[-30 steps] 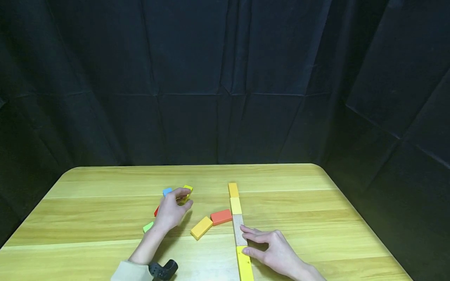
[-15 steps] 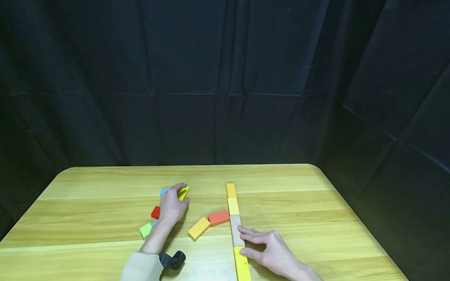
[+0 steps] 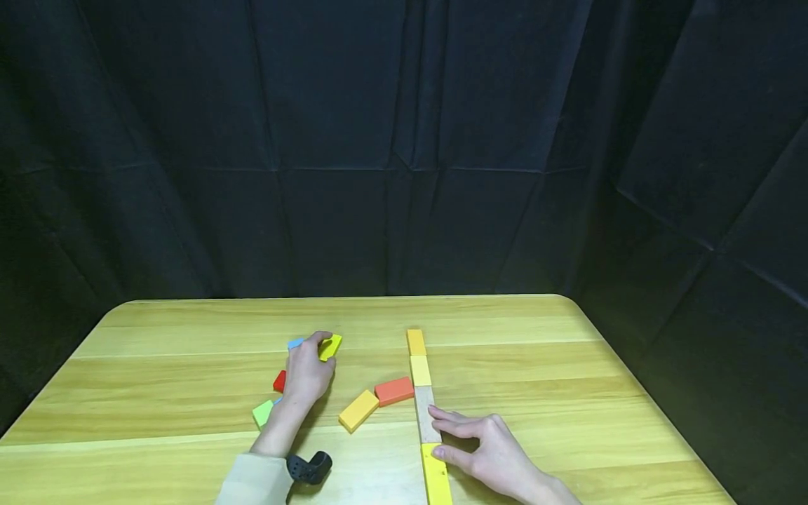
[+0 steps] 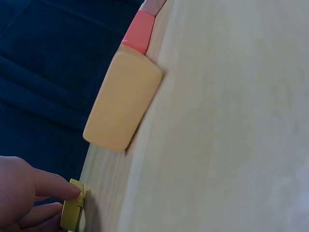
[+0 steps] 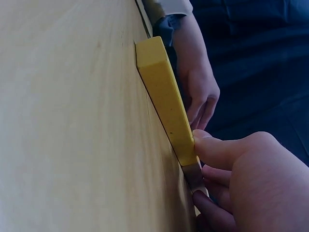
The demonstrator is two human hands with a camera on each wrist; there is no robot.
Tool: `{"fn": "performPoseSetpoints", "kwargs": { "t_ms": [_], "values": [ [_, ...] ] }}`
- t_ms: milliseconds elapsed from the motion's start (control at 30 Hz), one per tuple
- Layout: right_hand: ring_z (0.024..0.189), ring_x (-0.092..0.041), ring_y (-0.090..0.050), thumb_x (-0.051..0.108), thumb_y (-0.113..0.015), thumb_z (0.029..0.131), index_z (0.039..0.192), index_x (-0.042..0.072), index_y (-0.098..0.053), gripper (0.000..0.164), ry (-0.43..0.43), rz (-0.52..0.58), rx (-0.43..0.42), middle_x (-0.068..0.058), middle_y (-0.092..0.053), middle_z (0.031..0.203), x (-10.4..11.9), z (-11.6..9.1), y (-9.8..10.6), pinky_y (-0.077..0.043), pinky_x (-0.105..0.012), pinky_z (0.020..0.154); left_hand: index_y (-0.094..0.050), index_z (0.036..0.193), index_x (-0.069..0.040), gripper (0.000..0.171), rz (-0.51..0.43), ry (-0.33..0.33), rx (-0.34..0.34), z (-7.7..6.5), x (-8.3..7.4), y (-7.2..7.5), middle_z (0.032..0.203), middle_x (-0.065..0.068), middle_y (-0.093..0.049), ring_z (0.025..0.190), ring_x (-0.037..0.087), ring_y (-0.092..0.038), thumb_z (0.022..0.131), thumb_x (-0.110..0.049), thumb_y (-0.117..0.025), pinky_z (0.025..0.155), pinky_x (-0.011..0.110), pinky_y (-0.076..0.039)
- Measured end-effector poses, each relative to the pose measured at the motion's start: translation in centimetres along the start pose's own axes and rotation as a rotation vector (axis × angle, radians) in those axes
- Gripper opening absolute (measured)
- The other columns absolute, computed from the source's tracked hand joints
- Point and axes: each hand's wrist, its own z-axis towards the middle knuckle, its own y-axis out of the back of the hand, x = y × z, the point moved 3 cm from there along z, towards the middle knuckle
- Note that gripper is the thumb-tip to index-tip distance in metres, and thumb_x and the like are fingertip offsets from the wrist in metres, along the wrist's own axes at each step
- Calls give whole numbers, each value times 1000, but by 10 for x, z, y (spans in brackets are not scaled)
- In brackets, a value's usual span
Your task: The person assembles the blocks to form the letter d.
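My left hand (image 3: 307,372) pinches a yellow block (image 3: 331,346) between thumb and fingers at the back left of the table. In the left wrist view that yellow block (image 4: 72,210) shows a dark seam, and the thumb presses its near face. My right hand (image 3: 489,452) rests beside a straight row of blocks. Its thumb touches the long yellow block (image 3: 435,473), and its fingertips touch the grey block (image 3: 426,414). Beyond these, the row continues with a pale yellow block (image 3: 420,370) and an orange-yellow block (image 3: 416,342).
A red-orange block (image 3: 394,391) touches the row's left side, with an orange-yellow block (image 3: 358,411) angled against it. Around my left hand lie a blue block (image 3: 294,344), a red block (image 3: 280,381) and a green block (image 3: 261,414). A black curtain (image 3: 341,154) hangs behind the wooden table (image 3: 536,365).
My left hand has brought its thumb and fingers together on the yellow block and turned slightly; more of the red and green blocks shows. The right hand keeps its place at the row.
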Motion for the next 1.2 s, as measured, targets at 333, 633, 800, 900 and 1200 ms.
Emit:
{"fn": "performPoseSetpoints", "kwargs": {
  "t_ms": [333, 633, 800, 900, 1200],
  "values": [
    [121, -20, -62, 44, -74, 88, 119, 13, -74, 44, -4, -14, 0, 12, -64, 132, -1, 0, 0, -51, -35, 102, -65, 126, -1, 42, 56, -24, 21, 0, -2, 0, 119, 23, -69, 98, 38, -65, 84, 1, -71, 85, 51, -54],
    [122, -21, -62, 44, -74, 88, 119, 13, -74, 44, -13, -6, 8, 11, -64, 132, -2, -1, 1, -50, -33, 103, -64, 126, 2, 45, 51, -65, 53, -2, -4, 1, 120, 23, -69, 107, 37, -65, 82, 2, -73, 92, 52, -53],
    [122, -21, -62, 44, -73, 88, 119, 12, -74, 45, -18, -7, 10, 11, -64, 133, -1, -1, 1, -50, -33, 103, -65, 124, 3, 48, 21, -73, 60, -3, -4, 3, 120, 21, -70, 113, 37, -64, 77, 3, -75, 97, 52, -50],
    [122, -21, -62, 44, -73, 88, 119, 12, -74, 45, -14, -10, 8, 11, -64, 133, -1, -1, 1, -51, -34, 103, -65, 123, 3, 48, 10, -80, 65, -4, -4, 5, 118, 20, -71, 113, 37, -64, 76, 2, -75, 97, 52, -50],
    [121, -21, -62, 45, -73, 88, 119, 12, -74, 45, -12, -17, 10, 11, -64, 133, 0, -1, 2, -51, -36, 102, -67, 121, 5, 45, -53, -107, 100, -17, -5, 14, 114, 19, -72, 108, 34, -67, 77, 2, -76, 93, 47, -55]
  ]
}}
